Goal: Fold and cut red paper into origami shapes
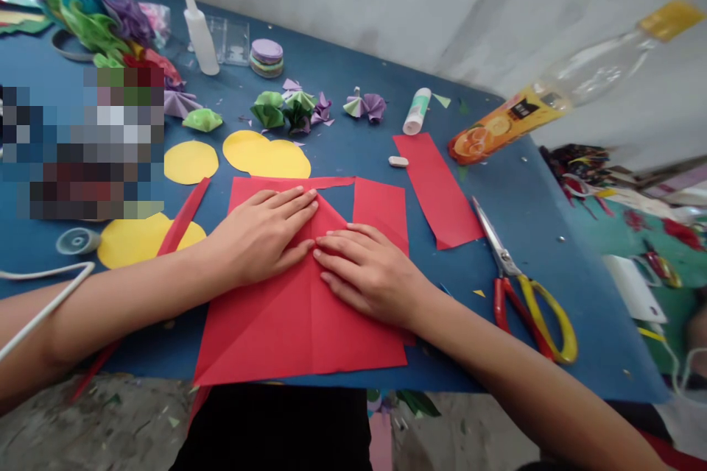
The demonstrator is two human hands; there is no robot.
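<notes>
Scissors point(508, 265) right of paper point(276, 327), perhaps eraser point(398, 161) behind

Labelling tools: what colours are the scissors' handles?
One handle red, the other yellow; best in head view.

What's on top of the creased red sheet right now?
The left hand and the right hand rest on the creased red sheet. Whatever part lies beneath them is covered, so any creases there can't be seen.

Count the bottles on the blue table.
2: a white squeeze bottle at the back left, and an orange-labelled bottle near the right edge of the table. The pixelated patch may hide more.
</notes>
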